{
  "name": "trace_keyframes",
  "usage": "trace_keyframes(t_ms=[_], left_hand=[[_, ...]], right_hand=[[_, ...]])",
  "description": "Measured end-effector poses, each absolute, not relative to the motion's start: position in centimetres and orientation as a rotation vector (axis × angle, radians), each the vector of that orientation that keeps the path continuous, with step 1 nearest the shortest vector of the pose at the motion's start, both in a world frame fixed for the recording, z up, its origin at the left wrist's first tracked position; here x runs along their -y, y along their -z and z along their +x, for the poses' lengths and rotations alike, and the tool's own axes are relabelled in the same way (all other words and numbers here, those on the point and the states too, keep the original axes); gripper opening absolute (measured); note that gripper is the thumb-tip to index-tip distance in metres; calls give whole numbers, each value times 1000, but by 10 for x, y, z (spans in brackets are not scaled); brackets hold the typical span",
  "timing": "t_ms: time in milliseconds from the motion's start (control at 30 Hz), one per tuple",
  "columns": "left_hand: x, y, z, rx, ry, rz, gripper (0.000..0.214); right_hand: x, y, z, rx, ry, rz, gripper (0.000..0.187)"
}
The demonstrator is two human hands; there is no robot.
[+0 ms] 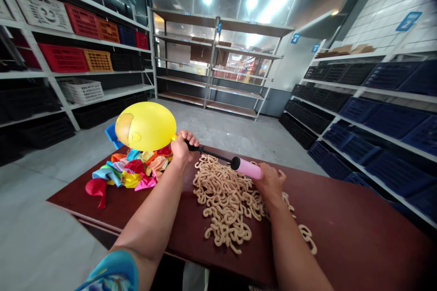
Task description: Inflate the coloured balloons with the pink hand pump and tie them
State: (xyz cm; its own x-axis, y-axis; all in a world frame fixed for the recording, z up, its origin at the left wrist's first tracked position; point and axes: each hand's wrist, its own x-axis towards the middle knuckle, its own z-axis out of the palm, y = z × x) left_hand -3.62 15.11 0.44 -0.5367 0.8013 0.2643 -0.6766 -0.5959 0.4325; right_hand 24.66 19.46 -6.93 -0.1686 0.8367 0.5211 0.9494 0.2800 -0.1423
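Observation:
A blown-up yellow balloon with a printed patch at its far end floats above the left side of the table. My left hand is closed round its neck and the black end of a balloon pump. Down to the right runs the pump's thin black rod, pulled out of its pink barrel. Wrapped round the barrel's other end is my right hand, its fingers partly hidden. Limp balloons in many colours lie heaped beneath the yellow one. Beige curled pieces are piled under the pump.
The dark red-brown table spans the front. A blue object shows behind its left corner. Shelves with coloured crates stand left, a metal rack at the back, and shelves with dark blue crates at right.

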Motion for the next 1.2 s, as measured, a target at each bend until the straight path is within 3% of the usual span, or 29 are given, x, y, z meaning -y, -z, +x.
trace_keyframes(t_ms=[233, 500, 967, 1200], left_hand=[[-158, 9, -16, -368, -2089, 538, 23], [-159, 22, 21, -392, -1982, 594, 22], [-153, 1, -32, -376, -2130, 518, 20], [-158, 11, -13, -388, -2095, 531, 21]], right_hand=[[-184, 68, 232, 2136, 393, -1478, 29], [-173, 68, 216, 2203, 363, -1312, 23], [-193, 70, 238, 2041, 352, -1538, 21], [-187, 72, 232, 2105, 425, -1483, 31]])
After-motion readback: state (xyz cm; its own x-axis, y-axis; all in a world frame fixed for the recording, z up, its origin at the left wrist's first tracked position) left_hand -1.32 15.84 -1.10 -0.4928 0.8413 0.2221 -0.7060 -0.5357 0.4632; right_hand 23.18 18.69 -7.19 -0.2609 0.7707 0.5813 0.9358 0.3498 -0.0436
